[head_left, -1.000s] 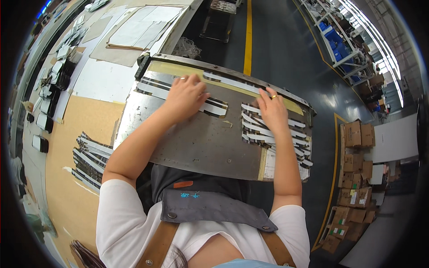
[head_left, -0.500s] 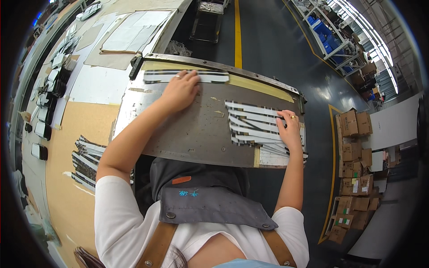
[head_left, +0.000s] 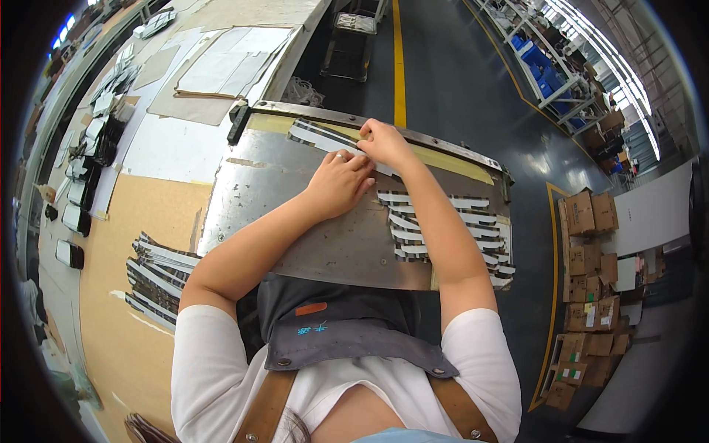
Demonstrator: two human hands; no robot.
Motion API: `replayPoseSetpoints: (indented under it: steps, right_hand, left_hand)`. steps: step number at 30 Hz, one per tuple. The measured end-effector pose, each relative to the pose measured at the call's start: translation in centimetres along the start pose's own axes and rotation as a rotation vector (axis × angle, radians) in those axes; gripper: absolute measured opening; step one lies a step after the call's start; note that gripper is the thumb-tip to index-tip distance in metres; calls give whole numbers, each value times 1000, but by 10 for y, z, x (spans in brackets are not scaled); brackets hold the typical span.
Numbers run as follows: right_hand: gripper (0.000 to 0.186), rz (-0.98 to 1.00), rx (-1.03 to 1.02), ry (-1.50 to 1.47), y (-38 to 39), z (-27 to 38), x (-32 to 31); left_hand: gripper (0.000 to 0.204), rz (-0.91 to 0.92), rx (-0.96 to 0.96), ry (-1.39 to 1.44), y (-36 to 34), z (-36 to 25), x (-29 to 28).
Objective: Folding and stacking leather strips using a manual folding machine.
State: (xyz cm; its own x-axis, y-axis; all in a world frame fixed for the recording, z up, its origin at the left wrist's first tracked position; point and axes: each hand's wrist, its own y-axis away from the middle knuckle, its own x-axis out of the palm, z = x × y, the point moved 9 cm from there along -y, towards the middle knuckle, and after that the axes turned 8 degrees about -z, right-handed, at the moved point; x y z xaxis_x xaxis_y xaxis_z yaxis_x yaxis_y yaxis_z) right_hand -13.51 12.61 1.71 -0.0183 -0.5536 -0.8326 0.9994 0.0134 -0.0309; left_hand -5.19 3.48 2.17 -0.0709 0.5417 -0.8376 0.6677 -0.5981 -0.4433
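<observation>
**2 hands on a strip at a metal plate's far edge**

Seen from above, the left hand (head_left: pixel 341 181) lies flat, fingers together, pressing a black-and-white strip (head_left: pixel 319 136) near the far edge of a metal plate (head_left: pixel 295 229). The right hand (head_left: pixel 384 144), just beyond it, pinches the same strip. More strips (head_left: pixel 450 229) lie in a row at the plate's right. Another pile (head_left: pixel 159 277) sits on the bench (head_left: pixel 140 214) to the left.

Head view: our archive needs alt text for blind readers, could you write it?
Seen from above, a person's left hand and right hand press a black-and-white strip flat near the far edge of a metal plate. More strips lie stacked on the plate's right side, another pile on the brown table at left.
</observation>
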Motion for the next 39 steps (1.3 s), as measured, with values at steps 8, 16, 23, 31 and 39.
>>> replayPoseSetpoints:
  steps: [8,16,23,31,39]
  right_hand:
    - [15,-70,-193,120,5,8,8]
    - [8,-502,-403,-40,31,31,-27]
    - [11,-935,16,-1058,29,-56,-165]
    - [15,-1002,20,-1323,37,-90,-198]
    - [11,-1139,-2,-1319,64,-96,-198]
  left_hand:
    - [35,66,97,17,2,-2,-2]
    - [39,62,145,-38,5,-8,2]
    - [33,108,87,-55,2,-6,-2]
    - [32,91,95,-82,0,-8,-5]
    - [48,-25,9,-235,-2,11,-3]
